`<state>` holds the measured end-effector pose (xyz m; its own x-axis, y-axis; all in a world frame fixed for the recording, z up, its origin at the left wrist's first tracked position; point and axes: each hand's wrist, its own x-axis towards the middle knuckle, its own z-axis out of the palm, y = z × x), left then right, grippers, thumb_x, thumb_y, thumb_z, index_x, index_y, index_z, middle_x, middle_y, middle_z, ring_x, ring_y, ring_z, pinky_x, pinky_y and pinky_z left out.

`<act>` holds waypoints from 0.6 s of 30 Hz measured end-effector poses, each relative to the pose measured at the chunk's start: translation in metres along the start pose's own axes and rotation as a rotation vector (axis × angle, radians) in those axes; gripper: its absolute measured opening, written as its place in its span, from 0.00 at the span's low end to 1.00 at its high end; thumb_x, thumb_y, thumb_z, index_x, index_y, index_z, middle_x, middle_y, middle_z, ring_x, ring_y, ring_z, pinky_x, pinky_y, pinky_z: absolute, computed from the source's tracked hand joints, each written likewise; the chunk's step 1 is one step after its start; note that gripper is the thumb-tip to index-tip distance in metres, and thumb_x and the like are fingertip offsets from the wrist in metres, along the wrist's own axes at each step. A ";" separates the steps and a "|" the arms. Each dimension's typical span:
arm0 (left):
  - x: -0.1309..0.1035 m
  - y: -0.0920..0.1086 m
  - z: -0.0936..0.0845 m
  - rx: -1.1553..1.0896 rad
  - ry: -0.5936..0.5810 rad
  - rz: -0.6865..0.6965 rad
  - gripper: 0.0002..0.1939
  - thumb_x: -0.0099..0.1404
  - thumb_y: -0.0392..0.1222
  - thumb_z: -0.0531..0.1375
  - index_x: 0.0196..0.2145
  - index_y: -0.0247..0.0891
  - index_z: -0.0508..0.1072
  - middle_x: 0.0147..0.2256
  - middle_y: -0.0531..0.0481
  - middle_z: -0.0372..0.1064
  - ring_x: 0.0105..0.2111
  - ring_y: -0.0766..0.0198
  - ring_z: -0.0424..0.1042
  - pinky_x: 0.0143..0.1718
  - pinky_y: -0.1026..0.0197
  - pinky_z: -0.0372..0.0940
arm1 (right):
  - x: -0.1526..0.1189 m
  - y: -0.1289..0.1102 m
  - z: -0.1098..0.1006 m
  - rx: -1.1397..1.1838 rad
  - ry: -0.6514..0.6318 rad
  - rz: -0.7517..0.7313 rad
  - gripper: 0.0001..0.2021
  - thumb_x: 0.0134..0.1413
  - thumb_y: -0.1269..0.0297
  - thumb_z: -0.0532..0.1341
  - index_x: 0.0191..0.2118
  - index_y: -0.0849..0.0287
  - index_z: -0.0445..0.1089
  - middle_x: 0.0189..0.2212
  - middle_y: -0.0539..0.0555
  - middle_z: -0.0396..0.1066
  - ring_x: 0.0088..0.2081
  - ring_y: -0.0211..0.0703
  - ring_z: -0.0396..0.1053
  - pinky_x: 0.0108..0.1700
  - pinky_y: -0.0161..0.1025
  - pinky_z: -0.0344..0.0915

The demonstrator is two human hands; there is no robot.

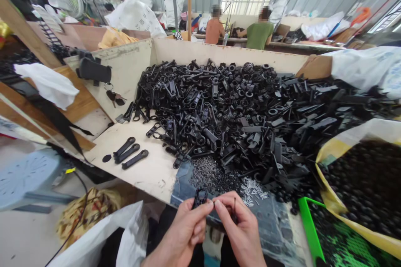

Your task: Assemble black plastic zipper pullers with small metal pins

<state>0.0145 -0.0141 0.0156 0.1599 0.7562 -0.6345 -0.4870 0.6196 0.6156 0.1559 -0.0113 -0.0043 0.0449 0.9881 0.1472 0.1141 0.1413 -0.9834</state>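
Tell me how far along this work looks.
Early on, it seems. Three matching black pieces lie side by side at left, perhaps done. The left hand holds a black part, the right hand a small dark piece. Left to do, presumably: the big heap of loose parts, with silver pins nearby.

Tiny piece at the right hand's (239, 223) fingertips, too small to identify.

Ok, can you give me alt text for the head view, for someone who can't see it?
The left hand holds a black ring-ended part while the right hand pinches close beside it. Beyond lies a large heap of black parts, with silver pins in front and a green tray at right.
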 end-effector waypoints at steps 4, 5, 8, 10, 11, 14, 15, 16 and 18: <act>-0.002 0.001 0.006 -0.038 -0.031 -0.009 0.29 0.42 0.56 0.78 0.27 0.39 0.66 0.12 0.68 0.49 0.14 0.79 0.40 0.19 0.67 0.37 | -0.004 0.010 0.000 0.105 -0.010 0.107 0.13 0.61 0.52 0.67 0.32 0.56 0.79 0.29 0.52 0.73 0.32 0.42 0.71 0.35 0.34 0.68; -0.002 0.001 0.007 -0.050 -0.034 -0.022 0.29 0.42 0.56 0.78 0.26 0.40 0.65 0.12 0.68 0.49 0.13 0.79 0.40 0.19 0.67 0.37 | -0.006 0.013 0.000 0.129 0.000 0.141 0.13 0.61 0.51 0.67 0.34 0.56 0.79 0.30 0.52 0.74 0.32 0.42 0.71 0.35 0.34 0.69; -0.002 0.000 0.008 -0.087 -0.027 -0.057 0.30 0.41 0.55 0.79 0.25 0.41 0.63 0.12 0.68 0.50 0.13 0.79 0.42 0.20 0.67 0.39 | -0.009 0.018 0.000 0.146 0.039 0.184 0.14 0.59 0.50 0.69 0.35 0.57 0.79 0.30 0.53 0.75 0.31 0.42 0.71 0.34 0.34 0.68; -0.002 -0.001 0.007 -0.110 -0.020 -0.068 0.30 0.42 0.54 0.79 0.25 0.41 0.62 0.12 0.68 0.51 0.13 0.79 0.42 0.20 0.67 0.39 | -0.010 0.020 -0.001 0.119 0.043 0.150 0.14 0.59 0.51 0.69 0.34 0.57 0.79 0.29 0.52 0.74 0.31 0.42 0.70 0.34 0.34 0.68; -0.001 -0.001 0.006 -0.119 -0.022 -0.073 0.30 0.42 0.54 0.79 0.25 0.41 0.62 0.12 0.68 0.51 0.13 0.79 0.43 0.19 0.67 0.39 | -0.010 0.020 -0.002 0.100 0.040 0.125 0.13 0.59 0.51 0.68 0.33 0.57 0.79 0.29 0.52 0.74 0.31 0.42 0.70 0.33 0.33 0.67; 0.000 -0.003 0.005 -0.145 -0.042 -0.077 0.31 0.42 0.53 0.79 0.25 0.41 0.60 0.12 0.68 0.52 0.13 0.79 0.43 0.19 0.68 0.39 | -0.010 0.021 -0.006 0.046 0.019 0.073 0.12 0.61 0.54 0.67 0.35 0.56 0.81 0.30 0.52 0.73 0.32 0.42 0.70 0.33 0.34 0.67; 0.001 -0.003 0.006 -0.152 -0.046 -0.076 0.31 0.43 0.53 0.79 0.25 0.41 0.60 0.12 0.68 0.52 0.13 0.79 0.43 0.19 0.68 0.39 | -0.009 0.020 -0.007 0.031 0.016 0.060 0.11 0.61 0.54 0.67 0.35 0.56 0.81 0.30 0.53 0.74 0.32 0.42 0.71 0.33 0.34 0.67; 0.001 -0.003 0.006 -0.159 -0.046 -0.075 0.32 0.43 0.52 0.79 0.25 0.41 0.59 0.12 0.68 0.52 0.13 0.79 0.43 0.19 0.68 0.39 | -0.009 0.020 -0.008 0.017 0.012 0.048 0.10 0.62 0.55 0.67 0.36 0.56 0.81 0.31 0.53 0.74 0.32 0.43 0.71 0.33 0.34 0.67; 0.002 -0.004 0.006 -0.160 -0.043 -0.071 0.32 0.44 0.52 0.79 0.25 0.41 0.59 0.12 0.68 0.52 0.13 0.79 0.43 0.19 0.68 0.39 | -0.009 0.019 -0.011 -0.010 0.004 0.016 0.09 0.62 0.57 0.67 0.36 0.55 0.82 0.31 0.53 0.74 0.32 0.43 0.71 0.33 0.34 0.67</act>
<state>0.0221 -0.0141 0.0150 0.2338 0.7222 -0.6510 -0.6032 0.6329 0.4854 0.1682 -0.0179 -0.0230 0.0503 0.9900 0.1319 0.1231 0.1249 -0.9845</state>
